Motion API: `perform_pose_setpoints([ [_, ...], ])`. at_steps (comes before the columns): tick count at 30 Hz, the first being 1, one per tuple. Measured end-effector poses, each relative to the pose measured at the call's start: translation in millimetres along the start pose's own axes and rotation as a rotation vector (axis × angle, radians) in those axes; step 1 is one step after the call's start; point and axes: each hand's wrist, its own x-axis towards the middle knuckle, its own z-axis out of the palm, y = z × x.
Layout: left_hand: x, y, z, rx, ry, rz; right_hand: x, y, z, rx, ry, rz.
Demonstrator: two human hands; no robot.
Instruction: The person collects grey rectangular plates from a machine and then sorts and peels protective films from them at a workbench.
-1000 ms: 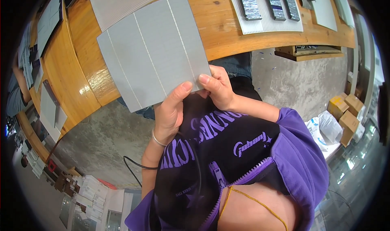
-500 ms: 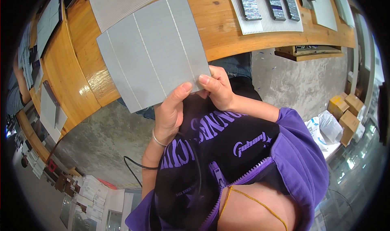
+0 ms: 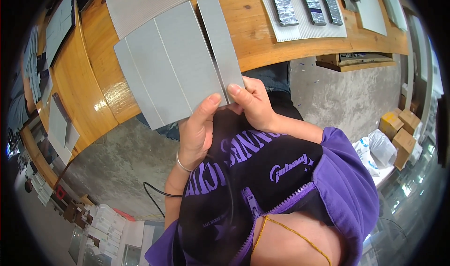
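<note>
A thin grey solar cell with pale silver lines is held over the near edge of the table. Its right side is parted as a narrow strip; a dark gap between the two is widest at the far end and narrows toward my thumbs. My left hand pinches the near edge of the larger piece, thumb on top and fingers hidden beneath. My right hand grips the near end of the strip in the same way, close beside the left. Whether the pieces still touch at the near end, I cannot tell.
The curved wooden table bears a ribbed white sheet behind the cell. Stacks of dark, shiny strips lie on another white sheet at right. A wooden drawer juts out below. Cartons stand far right.
The cell was one whole sheet with three lines; now its right strip has come apart along the rightmost line and a dark gap shows. Both hands are in nearly the same place.
</note>
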Motion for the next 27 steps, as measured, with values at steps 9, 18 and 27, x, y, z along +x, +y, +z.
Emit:
perform_pose_setpoints([
  [9, 3, -12, -21, -0.058, 0.067, -0.019, -6, -8, -4, -0.105, 0.102, 0.017],
  [18, 1, -8, -20, -0.020, -0.005, 0.009, -7, -14, -11, -0.229, 0.155, 0.071],
  [27, -2, -9, -32, -0.113, -0.083, 0.014, -14, -20, -9, -0.086, 0.116, 0.037],
])
